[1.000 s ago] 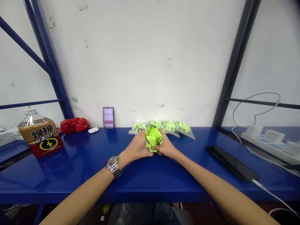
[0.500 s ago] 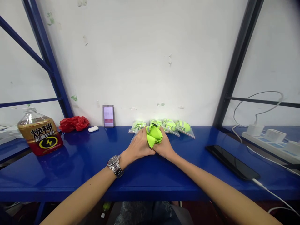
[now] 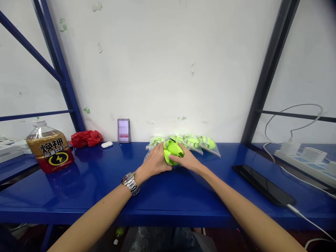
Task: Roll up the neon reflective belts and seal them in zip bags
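A bunched neon-yellow reflective vest [image 3: 172,148] is gripped between both hands just above the blue table, its cloth rolled into loose folds. My left hand [image 3: 156,159] wraps its left side, fingers curled behind it; a silver watch is on that wrist. My right hand [image 3: 189,159] closes on the right side, its thumb pressing the front fold. Clear plastic shows beside the left hand; whether it encloses the held vest I cannot tell. Just behind my hands lie several clear bags [image 3: 207,142] holding similar yellow bundles with grey bands.
On the blue table [image 3: 105,196], a large drink bottle [image 3: 51,147], a red plastic bag [image 3: 86,138] and a white case [image 3: 106,144] are at left. A phone [image 3: 123,131] leans on the wall. At right lie a charging black phone [image 3: 264,184] and a power strip [image 3: 304,164].
My right thumb has come forward over the front of the vest, folding down the loose flap. The view has shifted slightly, while my left hand keeps its grip.
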